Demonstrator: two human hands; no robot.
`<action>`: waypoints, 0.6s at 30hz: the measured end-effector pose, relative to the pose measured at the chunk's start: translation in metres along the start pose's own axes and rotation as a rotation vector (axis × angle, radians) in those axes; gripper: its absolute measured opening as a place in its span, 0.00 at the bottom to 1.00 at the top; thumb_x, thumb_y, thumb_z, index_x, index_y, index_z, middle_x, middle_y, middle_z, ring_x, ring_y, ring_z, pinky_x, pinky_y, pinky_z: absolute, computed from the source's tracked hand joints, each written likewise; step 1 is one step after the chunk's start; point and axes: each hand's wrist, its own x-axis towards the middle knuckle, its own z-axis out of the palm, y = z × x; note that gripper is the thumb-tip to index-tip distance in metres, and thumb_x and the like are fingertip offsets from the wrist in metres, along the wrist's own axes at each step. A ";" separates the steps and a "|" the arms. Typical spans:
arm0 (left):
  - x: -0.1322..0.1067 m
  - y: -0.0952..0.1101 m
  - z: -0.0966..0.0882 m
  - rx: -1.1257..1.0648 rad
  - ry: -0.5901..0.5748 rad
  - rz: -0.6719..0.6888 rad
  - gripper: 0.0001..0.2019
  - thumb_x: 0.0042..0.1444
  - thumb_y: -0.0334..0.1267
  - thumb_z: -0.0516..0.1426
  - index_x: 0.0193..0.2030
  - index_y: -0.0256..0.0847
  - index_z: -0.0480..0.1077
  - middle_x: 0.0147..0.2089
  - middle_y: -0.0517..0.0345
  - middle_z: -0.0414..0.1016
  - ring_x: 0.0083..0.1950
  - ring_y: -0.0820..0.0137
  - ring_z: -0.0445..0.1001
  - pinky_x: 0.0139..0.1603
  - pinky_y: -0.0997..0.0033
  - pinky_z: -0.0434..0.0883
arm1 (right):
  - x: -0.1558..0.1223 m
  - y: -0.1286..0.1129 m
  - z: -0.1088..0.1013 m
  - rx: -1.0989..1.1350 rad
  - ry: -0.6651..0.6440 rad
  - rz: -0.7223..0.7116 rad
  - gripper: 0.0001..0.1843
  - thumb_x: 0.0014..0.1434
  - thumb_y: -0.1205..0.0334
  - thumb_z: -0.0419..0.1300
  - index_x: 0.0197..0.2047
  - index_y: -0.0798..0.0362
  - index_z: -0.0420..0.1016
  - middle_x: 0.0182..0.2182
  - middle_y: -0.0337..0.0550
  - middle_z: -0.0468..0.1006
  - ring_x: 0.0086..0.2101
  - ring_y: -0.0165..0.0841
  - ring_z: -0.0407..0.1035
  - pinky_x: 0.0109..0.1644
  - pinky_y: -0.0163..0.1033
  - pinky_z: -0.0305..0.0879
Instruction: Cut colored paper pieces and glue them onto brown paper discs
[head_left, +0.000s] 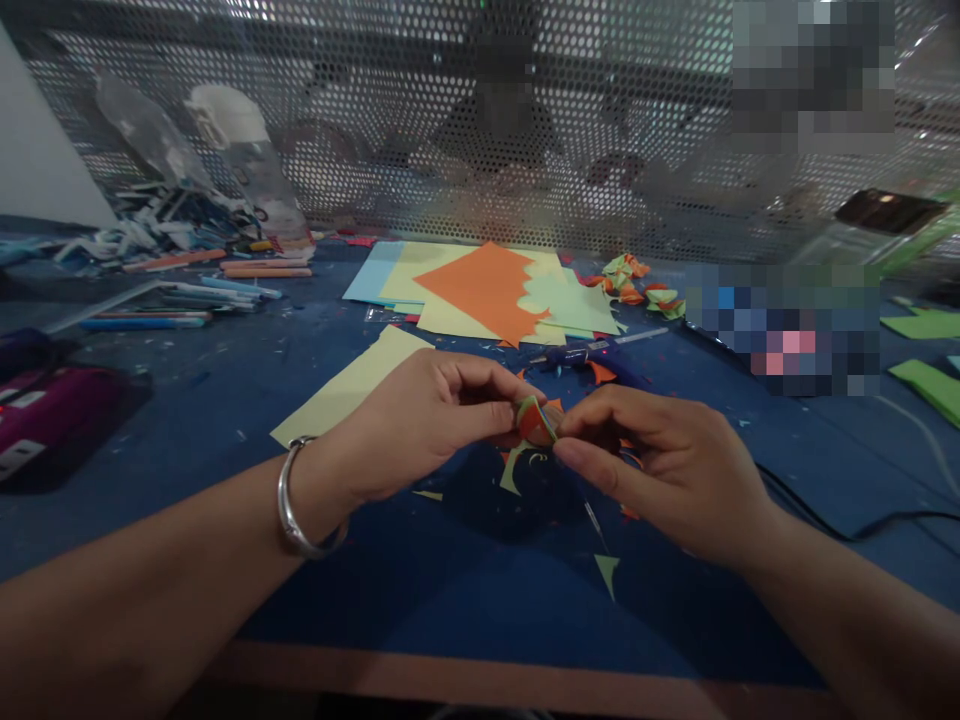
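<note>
Between my two hands is a small folded paper piece (534, 424), orange with a green edge. My left hand (427, 415), with a silver bangle at the wrist, pinches its left side. The fingertips of my right hand (660, 455) close on its right edge. Scraps of orange and pale green paper lie under and around the hands, among them a green scrap (512, 472) and a small green triangle (608, 574). Just beyond the fingers lies a dark blue pen-like tool (574, 354). A pale yellow sheet (360, 385) rests beside my left hand.
Stacked coloured sheets, with a cut orange sheet (480, 290) on top, lie ahead. Small paper pieces (626, 280) sit right of them. Pens (217, 293), a spray bottle (259, 170) and a purple object (64, 425) are left. A black cable (832, 530) runs right. A perforated metal panel (375, 120) stands behind.
</note>
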 end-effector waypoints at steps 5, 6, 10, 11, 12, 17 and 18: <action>0.000 0.003 0.001 0.206 0.075 0.034 0.07 0.56 0.34 0.63 0.40 0.38 0.82 0.38 0.55 0.85 0.39 0.67 0.82 0.44 0.69 0.77 | 0.001 0.002 0.001 0.013 0.011 -0.013 0.08 0.65 0.59 0.62 0.36 0.52 0.79 0.27 0.36 0.78 0.22 0.23 0.67 0.26 0.29 0.63; 0.000 0.003 0.001 0.238 0.088 0.039 0.08 0.56 0.34 0.63 0.40 0.38 0.82 0.37 0.55 0.85 0.39 0.66 0.81 0.44 0.69 0.78 | 0.001 0.002 0.001 0.014 0.012 -0.013 0.08 0.65 0.59 0.62 0.36 0.52 0.79 0.27 0.36 0.79 0.22 0.24 0.67 0.26 0.29 0.63; -0.001 0.002 0.002 0.339 0.127 0.070 0.08 0.55 0.35 0.62 0.39 0.39 0.83 0.35 0.56 0.84 0.37 0.66 0.81 0.40 0.69 0.77 | 0.000 0.003 0.001 0.008 0.001 -0.006 0.08 0.66 0.59 0.62 0.36 0.51 0.79 0.28 0.36 0.79 0.24 0.24 0.68 0.26 0.29 0.63; -0.001 0.002 0.002 0.356 0.129 0.083 0.08 0.56 0.35 0.61 0.39 0.40 0.83 0.35 0.56 0.84 0.37 0.66 0.81 0.40 0.69 0.77 | 0.000 0.003 0.001 0.007 -0.004 -0.003 0.08 0.66 0.59 0.62 0.36 0.51 0.79 0.28 0.37 0.79 0.24 0.24 0.68 0.26 0.29 0.63; -0.002 0.001 0.002 0.367 0.127 0.097 0.08 0.56 0.35 0.61 0.39 0.40 0.83 0.35 0.56 0.84 0.37 0.66 0.81 0.39 0.69 0.77 | 0.000 0.003 0.002 0.006 -0.009 -0.001 0.07 0.66 0.59 0.62 0.36 0.51 0.79 0.28 0.37 0.79 0.24 0.24 0.68 0.26 0.29 0.63; -0.005 -0.001 0.004 0.374 0.109 0.160 0.08 0.57 0.36 0.61 0.38 0.41 0.82 0.35 0.57 0.83 0.35 0.68 0.80 0.36 0.71 0.75 | 0.002 0.003 0.003 0.016 -0.012 -0.004 0.07 0.65 0.60 0.63 0.36 0.51 0.79 0.27 0.35 0.78 0.23 0.24 0.66 0.26 0.29 0.62; -0.005 -0.001 0.004 0.379 0.106 0.169 0.08 0.57 0.36 0.61 0.38 0.41 0.82 0.34 0.58 0.82 0.34 0.69 0.80 0.36 0.72 0.75 | 0.002 0.003 0.003 0.017 -0.011 -0.006 0.07 0.65 0.60 0.63 0.36 0.51 0.79 0.27 0.35 0.78 0.23 0.24 0.66 0.25 0.29 0.62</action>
